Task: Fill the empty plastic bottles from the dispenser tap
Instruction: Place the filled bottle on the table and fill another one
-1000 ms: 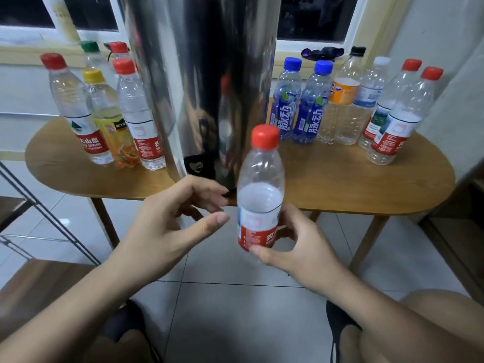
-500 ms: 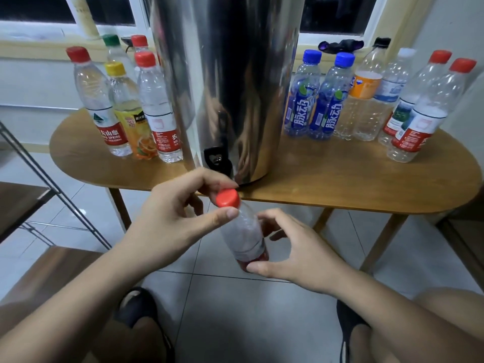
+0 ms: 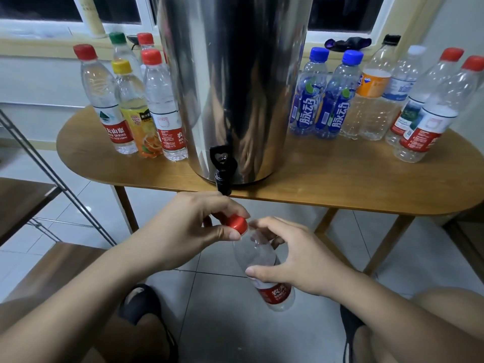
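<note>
The bottle sits low in front of the table, tilted, its neck just under the tap but not at it. The right hand grips its clear body, thumb on the near side and fingers curled over the top. The left hand pinches the red cap between thumb and fingertips. The cap is on and the bottle looks empty, so I'd say this one is at the uncapping step, with filling and recapping to come.

On the table, the left group looks full, though I can't be sure. The right group looks mostly empty, so much of the job seems left.

The table is a rounded wooden top on slanted legs, and the steel dispenser stands at its front edge with the tap overhanging. Below is a pale tiled floor. A dark window runs behind.
</note>
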The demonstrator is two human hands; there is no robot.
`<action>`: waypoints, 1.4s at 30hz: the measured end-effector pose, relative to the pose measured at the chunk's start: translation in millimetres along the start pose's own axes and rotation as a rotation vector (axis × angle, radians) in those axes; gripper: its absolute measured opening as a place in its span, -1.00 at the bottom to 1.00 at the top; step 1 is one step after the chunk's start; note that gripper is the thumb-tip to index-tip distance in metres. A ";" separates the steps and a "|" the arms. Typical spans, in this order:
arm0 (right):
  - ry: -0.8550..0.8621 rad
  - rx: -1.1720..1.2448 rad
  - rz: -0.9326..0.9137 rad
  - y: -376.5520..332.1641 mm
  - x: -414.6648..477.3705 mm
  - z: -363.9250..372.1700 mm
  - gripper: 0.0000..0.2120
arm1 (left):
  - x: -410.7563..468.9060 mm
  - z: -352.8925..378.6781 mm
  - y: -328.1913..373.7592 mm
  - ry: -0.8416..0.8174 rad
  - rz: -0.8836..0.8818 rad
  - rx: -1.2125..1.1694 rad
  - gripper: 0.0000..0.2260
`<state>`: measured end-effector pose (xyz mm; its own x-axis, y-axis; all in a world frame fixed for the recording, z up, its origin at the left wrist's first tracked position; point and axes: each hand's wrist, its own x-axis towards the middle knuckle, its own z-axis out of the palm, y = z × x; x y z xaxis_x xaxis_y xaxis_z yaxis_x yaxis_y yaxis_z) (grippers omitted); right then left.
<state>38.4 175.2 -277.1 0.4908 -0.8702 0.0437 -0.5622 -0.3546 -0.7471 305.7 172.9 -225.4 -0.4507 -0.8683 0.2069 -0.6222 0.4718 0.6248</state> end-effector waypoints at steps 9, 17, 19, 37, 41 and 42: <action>0.104 -0.167 -0.040 -1.4 9.2 10.6 -0.40 | 2.3 5.2 -4.2 0.110 -0.110 0.105 -0.60; 0.118 -0.289 -0.074 -2.2 18.1 14.4 -0.40 | 2.2 8.2 -14.8 0.136 -0.128 0.327 -0.38; 0.120 -0.278 -0.072 -0.9 20.0 14.5 -0.39 | 0.5 1.6 -20.6 0.090 -0.097 0.238 -0.39; 0.125 -0.211 -0.036 9.8 27.0 22.9 -0.40 | 4.8 -24.3 -46.9 0.185 -0.158 0.135 -0.76; 0.129 -0.188 -0.014 14.1 29.5 25.7 -0.39 | 12.5 -33.2 -75.6 0.311 -0.191 0.280 -0.79; 0.127 -0.180 -0.005 14.9 30.3 26.8 -0.39 | 14.8 -33.5 -82.5 0.333 -0.200 0.315 -0.77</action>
<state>62.8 152.7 -304.6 0.4124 -0.9004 0.1385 -0.6752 -0.4042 -0.6170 371.8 116.0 -248.7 -0.1058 -0.9240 0.3673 -0.8616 0.2696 0.4300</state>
